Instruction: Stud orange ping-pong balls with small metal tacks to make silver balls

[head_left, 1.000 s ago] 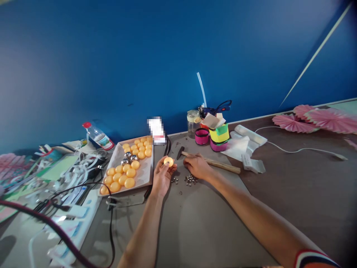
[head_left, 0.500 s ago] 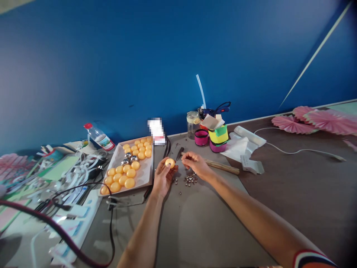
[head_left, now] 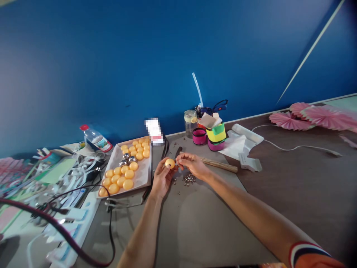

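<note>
An orange table tennis ball [head_left: 170, 162] with a small dark spot, perhaps a hole, is pinched in my left hand [head_left: 162, 178]. Beside it on the right, my right hand [head_left: 192, 165] has thumb and fingertips closed together close to the ball; whatever they hold is too small to make out. Below the right hand lies a heap of small shiny metal beads [head_left: 189, 179], with a few strays around it. Behind my hands rests a hammer, its wooden handle [head_left: 220, 165] pointing right and its dark head [head_left: 177, 151] partly hidden.
A shallow box [head_left: 142, 178] of orange balls and several silver balls stands left. Cables and a power strip [head_left: 83, 219] crowd the far left, near a red-capped bottle [head_left: 97, 140]. At the back are a glass jar [head_left: 190, 124] and colourful pouches [head_left: 215, 137]; pink paper fans [head_left: 290, 121] lie right.
My right hand has moved left, bringing its pinched fingertips close to the ball. My left hand still holds the ball in about the same place. The view has shifted slightly.
</note>
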Tool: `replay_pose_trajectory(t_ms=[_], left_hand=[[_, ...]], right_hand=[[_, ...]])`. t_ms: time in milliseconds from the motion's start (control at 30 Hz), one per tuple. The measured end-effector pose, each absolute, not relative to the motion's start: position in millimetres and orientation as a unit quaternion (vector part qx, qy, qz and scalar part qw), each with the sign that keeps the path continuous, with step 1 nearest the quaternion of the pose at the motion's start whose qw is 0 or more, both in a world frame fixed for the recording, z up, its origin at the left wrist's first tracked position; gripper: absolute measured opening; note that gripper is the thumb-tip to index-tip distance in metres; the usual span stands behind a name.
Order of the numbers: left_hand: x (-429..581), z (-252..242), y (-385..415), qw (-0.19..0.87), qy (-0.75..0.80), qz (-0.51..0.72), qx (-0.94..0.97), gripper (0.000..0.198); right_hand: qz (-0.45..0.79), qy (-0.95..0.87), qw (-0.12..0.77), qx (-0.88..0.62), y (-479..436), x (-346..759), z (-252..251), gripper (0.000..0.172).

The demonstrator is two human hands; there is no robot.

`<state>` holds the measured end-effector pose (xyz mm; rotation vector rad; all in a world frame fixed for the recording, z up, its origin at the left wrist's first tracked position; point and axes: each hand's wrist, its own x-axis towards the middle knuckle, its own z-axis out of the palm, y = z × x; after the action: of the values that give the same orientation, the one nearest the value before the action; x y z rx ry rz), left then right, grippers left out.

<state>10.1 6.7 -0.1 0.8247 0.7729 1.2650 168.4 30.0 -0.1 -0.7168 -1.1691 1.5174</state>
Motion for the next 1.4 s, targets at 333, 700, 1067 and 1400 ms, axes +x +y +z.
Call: replay_pose_trajectory(t_ms=[333,700,1067,1400], left_hand=[[13,-1,8,0.66,0.348,0.554,0.368,0.041],[13,-6,8,0.656,0.342,0.559,0.374,0.037],[14,-6,7,0.642,0.338,0.569,0.386,0.037],[12,-12,8,0.596,0.364,0.566,0.438,0.038]], right_hand=[[0.559,-0.555,0.51,-0.347,26,163,8,0.013],[0.526,-0.597,0.486,-0.361,23,161,5,0.016],[0.544,-0.583,0.476,-0.371,21,160,6,0.016],[0.533,-0.564,0.471,-0.419,22,152,0,0.008]])
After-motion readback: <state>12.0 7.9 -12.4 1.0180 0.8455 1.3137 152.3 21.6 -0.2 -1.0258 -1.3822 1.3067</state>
